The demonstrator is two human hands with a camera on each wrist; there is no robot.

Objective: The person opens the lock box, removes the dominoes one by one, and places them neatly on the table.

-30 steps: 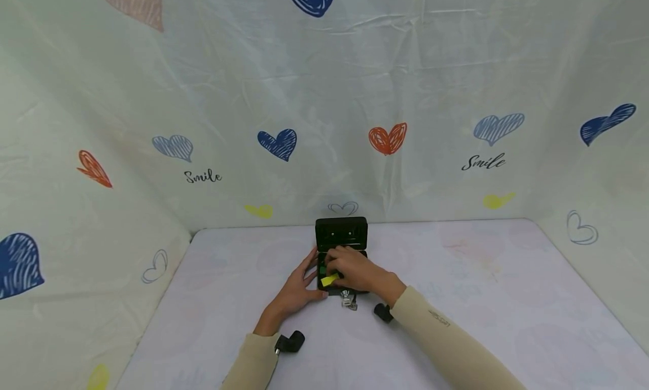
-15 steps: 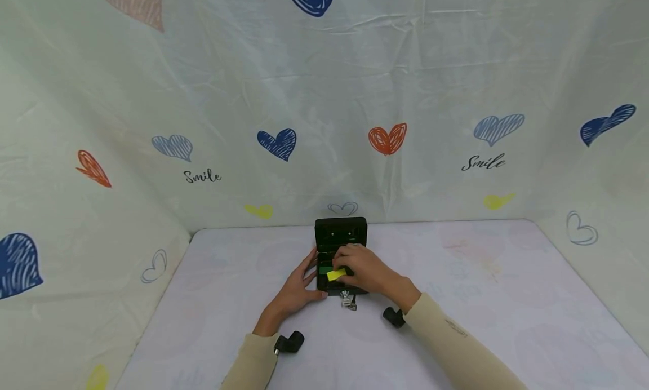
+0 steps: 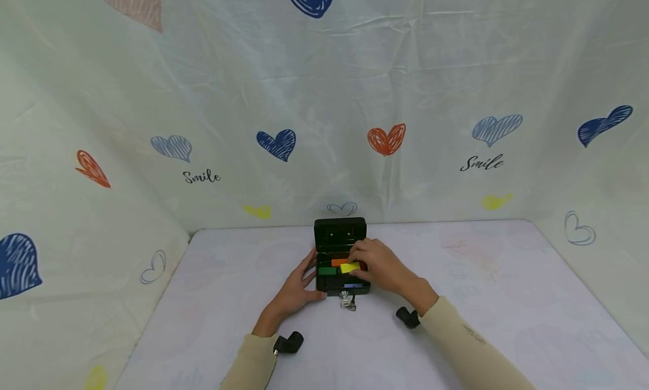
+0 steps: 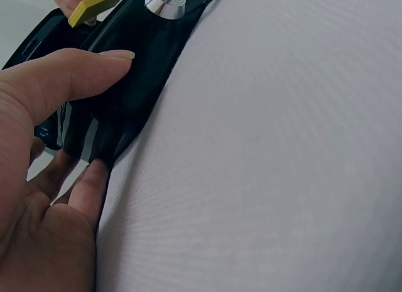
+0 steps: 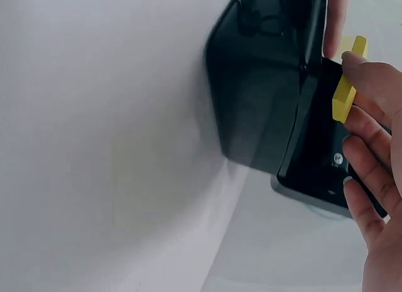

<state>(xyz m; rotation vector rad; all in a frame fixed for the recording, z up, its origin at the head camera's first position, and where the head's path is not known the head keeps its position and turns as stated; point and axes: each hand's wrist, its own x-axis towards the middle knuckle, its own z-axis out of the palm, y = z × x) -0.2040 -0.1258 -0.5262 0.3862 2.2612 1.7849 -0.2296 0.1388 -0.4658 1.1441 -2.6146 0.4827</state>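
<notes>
A small black cash box (image 3: pixel 342 291) stands with its lid up at the back of the table in the head view. My left hand (image 3: pixel 293 294) holds its left end, thumb at the front and fingers along the side. In my right hand (image 3: pixel 385 266) a yellow block (image 5: pixel 349 81) is pinched between thumb and finger, above the right part of the box. A green block (image 3: pixel 327 271) and an orange block (image 3: pixel 339 262) lie inside, along with a bluish-purple piece (image 3: pixel 353 286) near the front wall. My right hand hides part of the interior.
Keys (image 3: pixel 349 304) hang from the round lock (image 4: pixel 166 3) on the box's front. The raised lid (image 3: pixel 340 233) stands behind the opening, near the table's back edge. A white curtain (image 3: pixel 324 97) with printed hearts surrounds the white table (image 3: pixel 228 266).
My right hand has moved right with the yellow block, and the orange block and bluish-purple piece have come into sight. My left hand stays on the box.
</notes>
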